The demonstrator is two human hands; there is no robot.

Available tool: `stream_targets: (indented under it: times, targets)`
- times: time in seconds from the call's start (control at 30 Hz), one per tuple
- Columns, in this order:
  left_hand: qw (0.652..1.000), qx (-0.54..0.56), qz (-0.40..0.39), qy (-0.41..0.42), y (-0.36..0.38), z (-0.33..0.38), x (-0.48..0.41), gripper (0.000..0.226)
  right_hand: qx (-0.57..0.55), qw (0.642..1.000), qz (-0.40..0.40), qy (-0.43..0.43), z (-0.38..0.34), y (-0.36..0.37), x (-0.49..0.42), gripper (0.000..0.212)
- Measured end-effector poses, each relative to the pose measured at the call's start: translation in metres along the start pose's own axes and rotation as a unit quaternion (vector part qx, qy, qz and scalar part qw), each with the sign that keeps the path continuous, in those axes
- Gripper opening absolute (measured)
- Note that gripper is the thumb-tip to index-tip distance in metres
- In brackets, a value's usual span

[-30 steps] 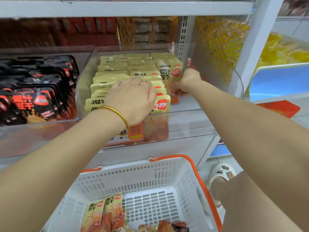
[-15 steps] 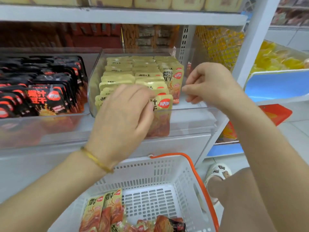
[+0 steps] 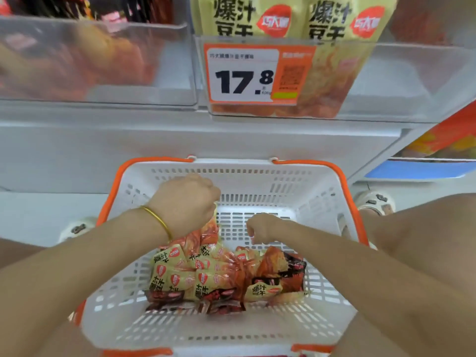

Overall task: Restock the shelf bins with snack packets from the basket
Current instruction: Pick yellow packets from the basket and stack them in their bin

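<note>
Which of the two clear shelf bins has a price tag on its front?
The right bin, holding yellow packets: an orange-edged tag reading 17.8 sits on its front. The left bin bears none.

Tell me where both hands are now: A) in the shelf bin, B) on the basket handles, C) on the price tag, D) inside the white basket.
D: the left hand and the right hand are both down inside the white basket, over the pile of snack packets.

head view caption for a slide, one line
Left hand grips a snack packet in the white basket; right hand hovers over the pile, below a shelf bin.
</note>
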State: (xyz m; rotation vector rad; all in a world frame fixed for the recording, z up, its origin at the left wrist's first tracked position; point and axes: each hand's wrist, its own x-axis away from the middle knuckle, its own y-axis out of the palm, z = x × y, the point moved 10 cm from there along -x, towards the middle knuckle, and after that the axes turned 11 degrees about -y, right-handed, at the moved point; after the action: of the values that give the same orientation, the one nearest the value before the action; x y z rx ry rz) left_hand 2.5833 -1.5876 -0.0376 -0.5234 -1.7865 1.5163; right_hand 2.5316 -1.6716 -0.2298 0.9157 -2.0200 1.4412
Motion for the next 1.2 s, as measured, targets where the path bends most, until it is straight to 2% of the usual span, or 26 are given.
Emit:
stream_targets:
  times: [0.17, 0.23, 0.33, 0.4, 0.5, 0.53, 0.67, 0.73, 0.77, 0.8, 0.87, 0.97, 1.0, 1.03, 1.07, 1.1, 1.13, 1.2]
  targets:
    - [0.999, -0.029, -0.015, 0.003, 0.016, -0.003, 0.001, 0.024, 0.008, 0.999, -0.03, 0.021, 0.012, 0.057, -0.033, 0.01]
    - [0.999, -0.03, -0.024, 0.003, 0.019, -0.002, 0.0, 0.024, 0.004, 0.998, -0.063, 0.029, 0.015, 0.075, -0.036, 0.014]
    - [0.999, -0.026, -0.026, 0.004, 0.018, 0.002, -0.002, 0.025, -0.006, 0.995, -0.096, 0.019, 0.015, 0.086, -0.036, 0.032]
    - [0.999, -0.03, -0.031, 0.006, 0.019, 0.004, -0.002, 0.026, 0.012, 0.996, -0.092, 0.018, 0.014, 0.081, -0.034, 0.031]
    - [0.998, -0.029, -0.052, 0.005, 0.023, 0.005, -0.002, 0.029, 0.013, 0.999, -0.049, 0.016, 0.015, 0.055, -0.028, 0.007]
    - [0.998, -0.026, -0.061, 0.005, 0.025, 0.006, -0.002, 0.029, -0.003, 0.999, -0.03, 0.014, 0.014, 0.041, -0.023, 0.005]
    - [0.994, 0.011, -0.105, -0.026, 0.033, 0.005, -0.006, 0.031, -0.109, 0.991, 0.08, -0.005, 0.006, -0.035, 0.006, 0.023]
    - [0.99, 0.036, -0.123, -0.063, 0.036, 0.001, -0.008, 0.033, -0.19, 0.972, 0.134, -0.016, 0.002, -0.067, 0.027, 0.018]
    - [0.986, 0.055, -0.131, -0.087, 0.038, -0.003, -0.009, 0.034, -0.268, 0.95, 0.158, -0.014, 0.004, -0.077, 0.039, 0.01]
    - [0.98, 0.082, -0.143, -0.115, 0.04, -0.007, -0.01, 0.036, -0.36, 0.916, 0.176, -0.008, 0.008, -0.083, 0.052, 0.012]
    - [0.952, 0.169, -0.189, -0.17, 0.05, -0.015, -0.008, 0.039, -0.537, 0.823, 0.186, -0.003, 0.013, -0.082, 0.072, 0.025]
    - [0.886, 0.328, -0.254, -0.206, 0.062, -0.007, -0.002, 0.043, -0.724, 0.665, 0.184, -0.01, 0.008, -0.069, 0.094, 0.015]
    - [0.862, 0.391, -0.247, -0.205, 0.059, 0.0, -0.003, 0.037, -0.762, 0.621, 0.183, -0.01, 0.004, -0.065, 0.098, 0.011]
    - [0.839, 0.452, -0.228, -0.2, 0.052, 0.005, -0.004, 0.025, -0.784, 0.594, 0.179, -0.009, 0.001, -0.06, 0.102, 0.009]
    - [0.822, 0.492, -0.211, -0.195, 0.045, 0.009, -0.004, 0.015, -0.789, 0.59, 0.17, -0.005, -0.005, -0.055, 0.106, 0.007]
    - [0.823, 0.501, -0.194, -0.185, 0.038, 0.011, -0.004, 0.012, -0.767, 0.617, 0.173, 0.007, -0.006, -0.052, 0.111, 0.007]
    - [0.854, 0.461, -0.177, -0.166, 0.031, 0.012, -0.003, 0.013, -0.708, 0.677, 0.198, 0.029, -0.001, -0.053, 0.118, 0.014]
    - [0.944, 0.28, -0.139, -0.104, 0.018, 0.016, -0.001, 0.015, -0.506, 0.804, 0.302, 0.075, 0.021, -0.074, 0.139, 0.038]
